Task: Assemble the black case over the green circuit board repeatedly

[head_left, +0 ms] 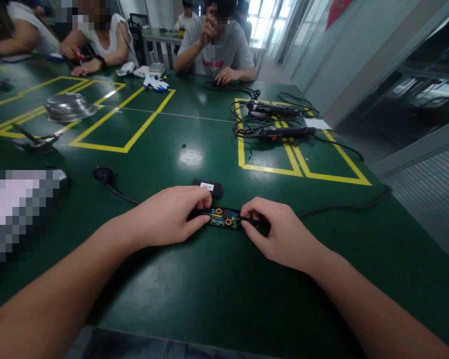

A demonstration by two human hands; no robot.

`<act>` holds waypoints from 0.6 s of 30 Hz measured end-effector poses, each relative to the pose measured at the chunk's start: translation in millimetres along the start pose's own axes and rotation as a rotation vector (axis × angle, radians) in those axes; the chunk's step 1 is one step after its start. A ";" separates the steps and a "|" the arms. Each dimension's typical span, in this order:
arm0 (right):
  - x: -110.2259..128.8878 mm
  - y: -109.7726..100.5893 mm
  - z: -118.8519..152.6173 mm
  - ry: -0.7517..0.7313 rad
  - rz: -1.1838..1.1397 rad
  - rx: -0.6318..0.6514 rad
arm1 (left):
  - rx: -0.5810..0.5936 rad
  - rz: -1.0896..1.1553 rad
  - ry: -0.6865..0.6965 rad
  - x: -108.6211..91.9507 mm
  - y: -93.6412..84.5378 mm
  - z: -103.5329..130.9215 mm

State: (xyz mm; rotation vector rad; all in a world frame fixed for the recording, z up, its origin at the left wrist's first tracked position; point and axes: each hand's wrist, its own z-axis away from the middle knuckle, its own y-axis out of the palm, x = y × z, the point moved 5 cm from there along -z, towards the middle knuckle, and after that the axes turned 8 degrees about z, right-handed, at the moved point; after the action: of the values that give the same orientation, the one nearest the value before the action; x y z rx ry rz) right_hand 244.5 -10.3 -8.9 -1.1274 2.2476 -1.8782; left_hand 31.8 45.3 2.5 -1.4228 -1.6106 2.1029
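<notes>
Head view: two hands at an opened circuit module [225,218].
I see green tabletop [164,289] running from the near edge up to yellow tape [271,170], with the black ribbed cover [216,190] just beyond the module. My left hand [179,212] pinches the case's left end narrowly; my right hand [280,227] pinches its right end, beside the black cable [336,207]. Both forearms angle inward, wrists low, fingers curled.

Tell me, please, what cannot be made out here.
Head view: ends of opened oblong black device, partly hidden by left hand and right hand.
Head view: print on white label of the ribbed black cover, too small.
Head view: pale boxy object, pixelated, cut off by left edge.
</notes>
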 end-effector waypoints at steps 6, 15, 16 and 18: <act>0.3 0.1 0.0 0.013 0.001 -0.021 | 0.090 0.129 -0.053 -2.3 5.6 -1.2; 1.7 -7.0 0.0 -0.029 -0.026 -0.067 | 0.050 0.191 -0.032 -6.0 -9.5 2.7; 1.3 -7.1 -0.2 -0.029 -0.029 -0.062 | 0.058 0.193 -0.038 -5.2 -9.3 2.7; 0.5 -6.6 -0.3 -0.030 -0.041 -0.053 | 0.070 0.195 -0.046 -3.6 -8.7 2.6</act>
State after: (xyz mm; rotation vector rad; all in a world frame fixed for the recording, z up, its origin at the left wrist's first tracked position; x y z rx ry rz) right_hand 247.5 -10.5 -3.0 -1.2087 2.2895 -1.8130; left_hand 28.3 45.0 11.6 -1.5762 -1.4503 2.2889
